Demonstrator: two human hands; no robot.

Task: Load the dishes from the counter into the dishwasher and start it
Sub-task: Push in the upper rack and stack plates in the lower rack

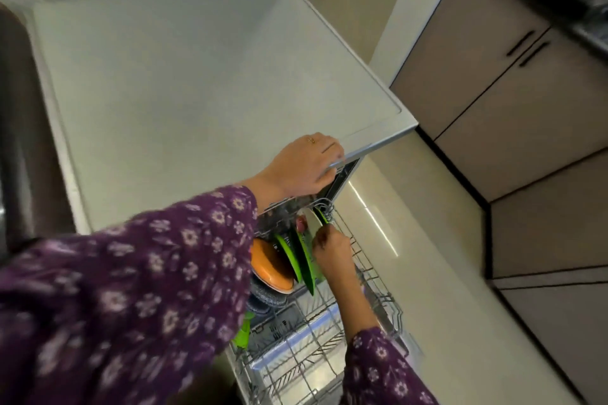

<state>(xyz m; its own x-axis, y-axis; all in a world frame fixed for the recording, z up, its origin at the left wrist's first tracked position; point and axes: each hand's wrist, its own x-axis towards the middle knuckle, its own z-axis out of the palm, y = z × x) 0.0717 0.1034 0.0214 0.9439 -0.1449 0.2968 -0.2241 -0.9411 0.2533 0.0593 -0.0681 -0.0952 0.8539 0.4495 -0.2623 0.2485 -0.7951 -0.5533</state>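
The dishwasher's wire rack (365,276) is pulled out below the pale counter (184,82). In it stand an orange plate (269,265), green plates (304,263) and a white plate (311,222), all on edge. My right hand (330,248) is down in the rack, and its fingers grip the rim of the white plate beside the green ones. My left hand (304,166) rests on the counter's front edge, fingers curled over the lip above the dishwasher opening.
Brown cabinets (513,82) with dark handles line the right side across a glossy tiled floor (404,240). A dark sink edge (23,128) runs along the left. A green item (243,335) sits low at the rack's near left. The front part of the rack holds bare wire.
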